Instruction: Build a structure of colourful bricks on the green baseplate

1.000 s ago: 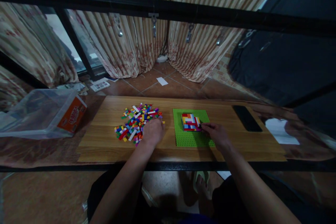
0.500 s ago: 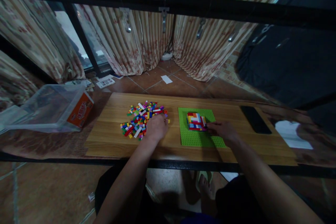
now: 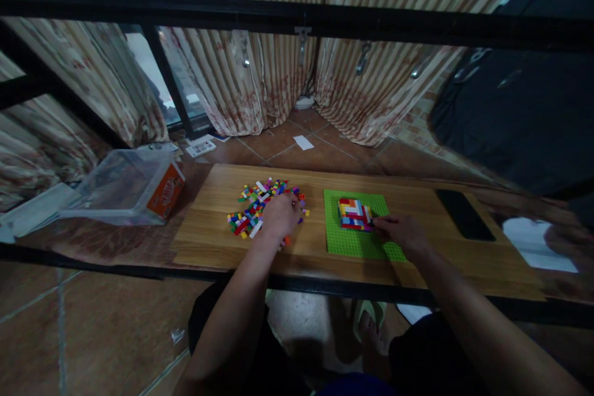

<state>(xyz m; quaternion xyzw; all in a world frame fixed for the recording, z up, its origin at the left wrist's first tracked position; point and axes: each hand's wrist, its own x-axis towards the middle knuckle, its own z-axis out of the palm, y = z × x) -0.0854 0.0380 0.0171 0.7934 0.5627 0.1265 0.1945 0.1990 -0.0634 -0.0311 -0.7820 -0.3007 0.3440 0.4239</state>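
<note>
A heap of small coloured bricks (image 3: 253,207) lies on the wooden board (image 3: 208,235). My left hand (image 3: 279,216) rests knuckles-up on the heap's right side, fingers curled down among the bricks; what they hold is hidden. Right of it lies a green baseplate (image 3: 352,240) with a flat multicoloured brick block (image 3: 354,213) built on its far half. My right hand (image 3: 403,234) rests on the baseplate's right part, fingertips pinched against the block's right edge.
A clear plastic tub with an orange label (image 3: 134,185) lies on its side at the left. A black phone (image 3: 464,215) lies on the board's right end, white paper (image 3: 538,241) beyond it. A black bar (image 3: 297,15) crosses overhead; curtains hang behind.
The head camera has swung left and down, so everything sits further right in the picture. Both hands keep their places at the heap and the block.
</note>
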